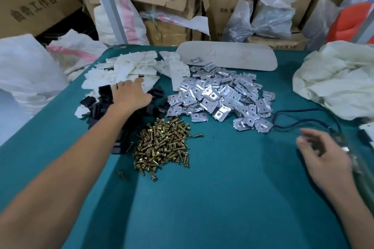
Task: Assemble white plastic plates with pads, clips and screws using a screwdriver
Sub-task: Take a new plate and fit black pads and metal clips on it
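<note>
A heap of white plastic plates [129, 66] lies at the far left of the green table [222, 198]. Black pads [101, 97] are piled just in front of it. My left hand [129, 95] reaches over the pads, palm down, fingertips at the near edge of the plates; whether it grips anything is hidden. Silver metal clips [220, 97] form a wide pile in the middle. Brass screws [164, 143] are heaped nearer to me. My right hand [323, 153] hovers blurred at the right, fingers apart, beside a blurred screwdriver [352, 159] with a dark cord [293, 115].
A grey oval board [228, 56] lies at the back of the table. A pale cloth sack [340, 81] sits at the right edge, white woven sacks at the left. Cardboard boxes and plastic bags are stacked behind. One loose screw [121, 175] lies near my left forearm.
</note>
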A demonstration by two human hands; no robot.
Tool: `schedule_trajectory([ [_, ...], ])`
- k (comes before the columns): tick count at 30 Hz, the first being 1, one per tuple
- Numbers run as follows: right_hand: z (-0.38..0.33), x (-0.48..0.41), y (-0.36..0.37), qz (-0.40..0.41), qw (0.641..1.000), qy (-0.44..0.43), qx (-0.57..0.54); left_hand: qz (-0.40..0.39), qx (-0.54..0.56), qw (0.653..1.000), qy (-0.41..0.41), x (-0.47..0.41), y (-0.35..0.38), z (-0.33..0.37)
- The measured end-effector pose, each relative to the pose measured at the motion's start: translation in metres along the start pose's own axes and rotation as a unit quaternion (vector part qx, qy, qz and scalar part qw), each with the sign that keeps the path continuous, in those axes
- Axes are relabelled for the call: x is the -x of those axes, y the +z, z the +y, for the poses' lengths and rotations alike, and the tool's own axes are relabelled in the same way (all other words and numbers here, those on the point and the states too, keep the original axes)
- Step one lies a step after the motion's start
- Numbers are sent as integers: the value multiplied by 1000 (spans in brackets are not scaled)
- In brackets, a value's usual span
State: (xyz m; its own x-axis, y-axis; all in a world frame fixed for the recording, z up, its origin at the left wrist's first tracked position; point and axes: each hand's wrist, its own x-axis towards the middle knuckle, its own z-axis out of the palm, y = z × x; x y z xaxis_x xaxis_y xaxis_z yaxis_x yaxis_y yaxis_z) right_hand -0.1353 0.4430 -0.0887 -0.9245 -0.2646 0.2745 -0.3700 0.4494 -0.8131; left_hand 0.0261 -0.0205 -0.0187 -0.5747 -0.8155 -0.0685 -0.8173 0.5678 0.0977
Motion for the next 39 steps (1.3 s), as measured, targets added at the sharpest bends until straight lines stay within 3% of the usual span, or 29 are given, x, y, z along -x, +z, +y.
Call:
schedule_trajectory([
  [2, 19, -11, -20, 40, 999, 34, 12, 28, -14, 999, 12, -2, 4, -4],
  [4, 29, -17, -33, 64, 996, 66, 19, 104, -28, 993, 39, -1, 8, -6],
  [7, 24, -12, -30, 42, 996, 60, 48, 200, -13, 977, 74, -1, 3, -10],
  [10, -4, -1, -13, 34, 999, 30, 17, 128, 12, 984, 121, -5, -5, -10],
  [14, -43, 16, 23, -20, 997, -2, -71, -4, -10, 994, 109, -14, -4, -3],
  [16, -50, 25, 39, -59, 993, 7, -105, 5, -51, 992, 112, -18, -2, -2],
  [19, -51, 31, 46, -85, 992, -4, -91, 89, -106, 977, 162, -21, -6, -3],
  [23, -53, 30, 42, -93, 993, -17, -76, 239, 49, 953, 178, -15, -35, -2],
  [26, -54, 31, 42, -98, 992, -24, -76, 253, 263, 912, 187, 6, -63, 4],
  [29, -56, 32, 41, -96, 992, -25, -83, 209, 405, 869, 195, 34, -80, 17],
  [32, -58, 33, 41, -96, 992, -26, -84, 66, 524, 832, 169, 56, -82, 31],
  [39, -58, 36, 41, -84, 989, -22, -121, -179, 545, 800, 176, 115, -55, 65],
])
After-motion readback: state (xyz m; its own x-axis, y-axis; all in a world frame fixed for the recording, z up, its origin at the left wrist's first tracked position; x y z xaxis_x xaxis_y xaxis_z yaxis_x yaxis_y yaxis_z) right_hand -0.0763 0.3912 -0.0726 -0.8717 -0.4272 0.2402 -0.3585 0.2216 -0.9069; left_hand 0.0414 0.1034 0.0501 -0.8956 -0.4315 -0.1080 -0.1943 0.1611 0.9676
